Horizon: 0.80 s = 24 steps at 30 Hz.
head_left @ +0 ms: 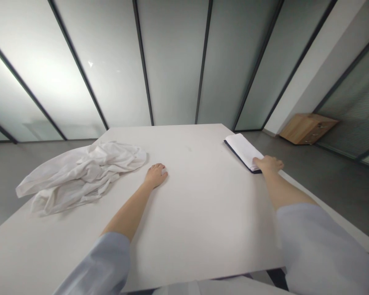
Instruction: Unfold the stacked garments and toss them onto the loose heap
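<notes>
On the white table (199, 209), my left hand (156, 175) lies palm down with its fingers loosely apart, holding nothing. To its left is a crumpled white cloth garment (89, 174), spread in loose folds and reaching the table's left edge. At the right edge of the table, my right hand (269, 164) grips the near end of a folded white cloth (242, 147). Its thumb lies on the cloth, while the other fingers are partly hidden on the far side. A thin dark layer (238, 159) shows beneath the folded cloth; I cannot tell what it is.
Behind the table stands a frosted glass partition (172, 61) with dark frames. A wooden drawer cabinet (307, 128) is on the grey floor (320, 180) at the right, by a white pillar (307, 73).
</notes>
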Tool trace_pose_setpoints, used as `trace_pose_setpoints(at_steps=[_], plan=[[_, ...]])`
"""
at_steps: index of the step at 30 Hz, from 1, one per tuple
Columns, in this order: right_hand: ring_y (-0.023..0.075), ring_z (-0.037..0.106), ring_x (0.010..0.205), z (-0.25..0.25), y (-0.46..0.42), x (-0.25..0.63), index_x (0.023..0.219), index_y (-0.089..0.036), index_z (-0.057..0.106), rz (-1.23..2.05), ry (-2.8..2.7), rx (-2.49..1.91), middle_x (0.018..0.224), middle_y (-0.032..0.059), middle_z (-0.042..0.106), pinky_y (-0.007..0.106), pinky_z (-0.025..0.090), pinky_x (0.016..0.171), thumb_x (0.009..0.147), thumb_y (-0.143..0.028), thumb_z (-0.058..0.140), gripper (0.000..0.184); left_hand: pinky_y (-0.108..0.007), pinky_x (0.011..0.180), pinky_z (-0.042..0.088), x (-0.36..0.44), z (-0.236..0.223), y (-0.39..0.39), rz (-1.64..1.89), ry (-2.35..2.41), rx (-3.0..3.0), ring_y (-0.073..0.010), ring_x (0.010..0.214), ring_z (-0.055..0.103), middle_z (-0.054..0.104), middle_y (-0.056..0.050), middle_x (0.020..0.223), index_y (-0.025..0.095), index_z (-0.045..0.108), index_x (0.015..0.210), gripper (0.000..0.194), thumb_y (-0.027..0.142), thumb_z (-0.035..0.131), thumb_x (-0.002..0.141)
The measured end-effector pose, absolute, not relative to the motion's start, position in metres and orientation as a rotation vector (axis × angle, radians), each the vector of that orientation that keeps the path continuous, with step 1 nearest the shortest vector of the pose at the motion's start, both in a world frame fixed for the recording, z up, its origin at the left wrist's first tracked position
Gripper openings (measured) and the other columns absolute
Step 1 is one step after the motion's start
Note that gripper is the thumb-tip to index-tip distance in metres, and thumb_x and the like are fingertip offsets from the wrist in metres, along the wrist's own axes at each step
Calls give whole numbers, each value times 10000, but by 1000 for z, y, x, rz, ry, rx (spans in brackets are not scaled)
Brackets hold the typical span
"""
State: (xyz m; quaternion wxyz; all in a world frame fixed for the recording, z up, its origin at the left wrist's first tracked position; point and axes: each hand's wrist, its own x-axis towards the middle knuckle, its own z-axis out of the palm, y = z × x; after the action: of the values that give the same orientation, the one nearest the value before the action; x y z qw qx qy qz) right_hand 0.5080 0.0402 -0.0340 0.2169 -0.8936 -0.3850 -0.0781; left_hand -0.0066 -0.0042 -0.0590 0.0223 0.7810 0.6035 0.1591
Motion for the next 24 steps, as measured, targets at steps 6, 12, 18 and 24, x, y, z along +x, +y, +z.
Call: trace_pose_setpoints(at_steps=[6, 12, 18, 24], plan=[[317, 516, 977, -7, 51, 471, 1009, -99, 692, -617, -1474, -2057, 1021, 197, 629, 424, 353, 819, 797, -223, 505, 309, -400, 1009, 415, -6, -57, -4, 474, 1904, 2378, -273, 1163, 548, 614, -123, 1259, 160, 597, 1192, 371, 303, 494, 865], [285, 605, 1006, -8, 45, 345, 1021, -169, 703, -171, -1999, -1551, 1067, 132, 689, 370, 446, 863, 849, -278, 533, 265, -418, 1027, 412, -8, -60, -2, 486, 1854, 2398, -278, 1186, 545, 607, -126, 1275, 180, 598, 1189, 360, 304, 486, 870], [274, 545, 1226, -47, 10, 258, 1201, -221, 658, 113, -2393, -1023, 1267, 97, 650, 436, 365, 1070, 890, -380, 559, 363, -414, 1079, 392, -9, -58, -7, 620, 1788, 2434, -267, 1271, 493, 530, -128, 1383, 179, 511, 1313, 479, 323, 540, 857], [311, 513, 1228, -58, 11, 259, 1219, -183, 624, -6, -2303, -1538, 1310, 148, 607, 456, 344, 1046, 860, -382, 616, 410, -391, 1109, 371, 6, -51, -16, 638, 1533, 2598, -245, 1289, 487, 555, -106, 1375, 189, 572, 1257, 430, 357, 557, 862]])
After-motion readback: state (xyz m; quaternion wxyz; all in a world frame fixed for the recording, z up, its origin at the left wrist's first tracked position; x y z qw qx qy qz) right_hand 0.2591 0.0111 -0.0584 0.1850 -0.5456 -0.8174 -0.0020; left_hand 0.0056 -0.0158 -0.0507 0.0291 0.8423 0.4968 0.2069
